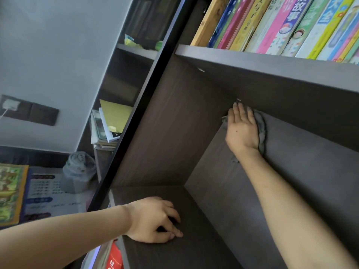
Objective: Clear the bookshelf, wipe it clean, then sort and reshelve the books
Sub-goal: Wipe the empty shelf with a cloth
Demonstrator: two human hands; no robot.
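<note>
The dark wood bookshelf compartment (171, 133) holds no books. My right hand (241, 129) lies flat against its back panel near the upper left corner, pressing a grey cloth (262, 131) to the panel. My left hand (155, 220) rests on the compartment's bottom board (194, 249) with fingers curled and nothing in it. A row of colourful books (281, 26) stands on the shelf above.
A second shelf unit at left holds a stack of books with a yellow cover (110, 123). A clear container (79, 171) and printed sheets (44, 195) lie at lower left. A red book (114, 259) shows below the board. A wall socket (29, 109) is at far left.
</note>
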